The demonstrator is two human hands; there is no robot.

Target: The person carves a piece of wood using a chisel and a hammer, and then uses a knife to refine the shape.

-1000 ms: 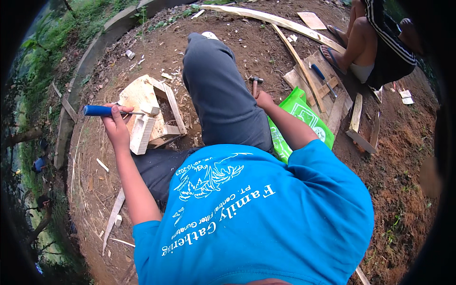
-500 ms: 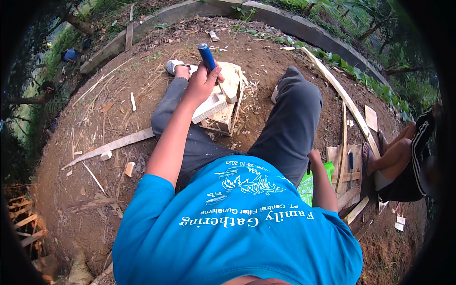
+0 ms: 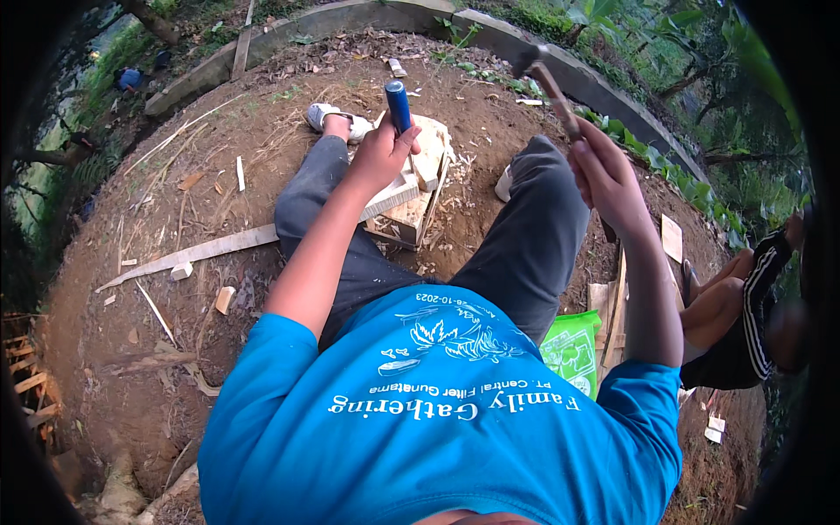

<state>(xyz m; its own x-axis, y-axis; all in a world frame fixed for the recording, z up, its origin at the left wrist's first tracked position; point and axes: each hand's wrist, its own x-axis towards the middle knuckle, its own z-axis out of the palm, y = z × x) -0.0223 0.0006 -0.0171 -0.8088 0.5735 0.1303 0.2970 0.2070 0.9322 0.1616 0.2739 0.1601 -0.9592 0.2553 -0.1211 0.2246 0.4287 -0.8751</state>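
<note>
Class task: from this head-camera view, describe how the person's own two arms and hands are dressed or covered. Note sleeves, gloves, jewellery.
Both forearms are bare from the elbow down. Short bright blue T-shirt sleeves end near the elbows; the shirt has white print on the front. The left hand and right hand wear no gloves. No watch, ring or bracelet is visible.

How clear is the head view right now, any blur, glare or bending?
Head view: soft daylight, no glare; raised wooden-handled hammer in the right hand slightly motion-blurred; blue-handled chisel in the left hand sharp; curved concrete kerb bent by fisheye, corners black.
</note>
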